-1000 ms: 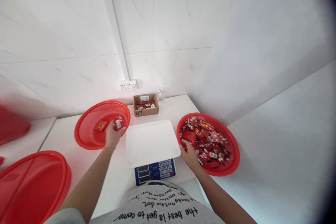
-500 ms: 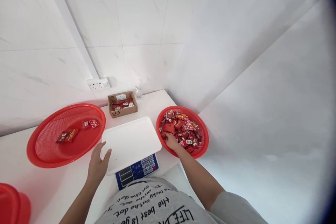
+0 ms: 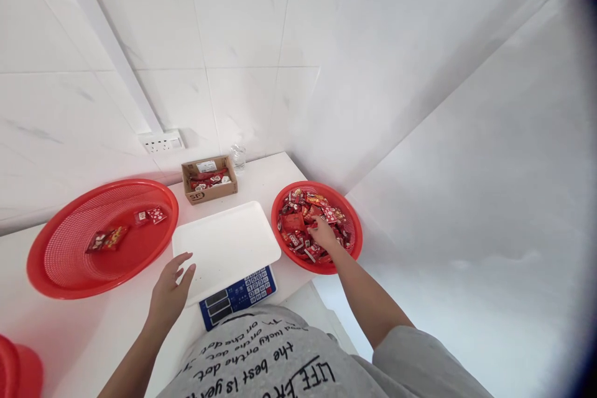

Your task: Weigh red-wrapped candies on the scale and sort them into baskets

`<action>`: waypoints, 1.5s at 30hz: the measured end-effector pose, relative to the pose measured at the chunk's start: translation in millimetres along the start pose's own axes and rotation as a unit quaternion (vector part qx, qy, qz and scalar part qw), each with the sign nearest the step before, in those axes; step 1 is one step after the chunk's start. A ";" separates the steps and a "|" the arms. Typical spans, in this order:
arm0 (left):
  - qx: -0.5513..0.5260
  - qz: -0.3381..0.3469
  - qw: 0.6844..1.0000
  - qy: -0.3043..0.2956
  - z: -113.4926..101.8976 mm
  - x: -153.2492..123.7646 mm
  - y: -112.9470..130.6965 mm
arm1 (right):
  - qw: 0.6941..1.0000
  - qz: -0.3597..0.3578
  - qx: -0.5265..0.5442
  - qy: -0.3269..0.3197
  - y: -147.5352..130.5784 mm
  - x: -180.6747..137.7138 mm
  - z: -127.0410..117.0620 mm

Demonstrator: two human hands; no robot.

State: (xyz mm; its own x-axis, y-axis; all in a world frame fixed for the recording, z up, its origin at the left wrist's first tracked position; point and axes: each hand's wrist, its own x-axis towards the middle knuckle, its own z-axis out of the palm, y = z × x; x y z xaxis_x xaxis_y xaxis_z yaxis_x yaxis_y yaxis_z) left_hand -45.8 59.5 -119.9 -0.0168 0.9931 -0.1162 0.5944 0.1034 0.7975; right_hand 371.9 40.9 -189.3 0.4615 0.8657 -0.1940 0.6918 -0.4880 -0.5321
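My right hand reaches into the red basket on the right, fingers bent down among the heap of red snack packets; what it grips is hidden. My left hand hovers open, fingers apart, at the near left corner of the white scale tray, holding nothing. The scale's blue keypad faces me. The wide red basket on the left holds a few red packets.
A small cardboard box with packets stands behind the scale, a clear glass beside it. A wall socket sits above. Another red basket rim shows at the bottom left. White tiled walls close in at the back and right.
My left hand let go of a packet in the left basket and drew back to the tray corner. My right hand moved deeper into the right basket. The view swung right.
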 end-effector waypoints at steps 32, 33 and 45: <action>-0.088 0.008 0.986 -0.144 32.9 -16.7 24.3 | 0.816 0.102 0.565 -0.058 -68.8 -17.8 -8.0; -0.116 -0.003 0.979 -0.165 37.0 -18.4 31.6 | 0.799 0.100 0.588 -0.080 -82.9 -22.7 -5.6; -0.432 -0.221 0.844 -0.229 58.8 -16.4 66.2 | 0.696 0.103 0.624 -0.340 -182.7 -85.9 47.2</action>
State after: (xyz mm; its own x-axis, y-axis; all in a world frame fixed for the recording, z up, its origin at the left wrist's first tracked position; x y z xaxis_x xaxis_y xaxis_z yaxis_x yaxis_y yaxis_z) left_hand 41.2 46.8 -100.0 0.3469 0.7414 -0.5744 -0.1988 0.6566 0.7275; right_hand 179.6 61.0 -114.3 -0.1841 0.8515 -0.4909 -0.5669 -0.5000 -0.6547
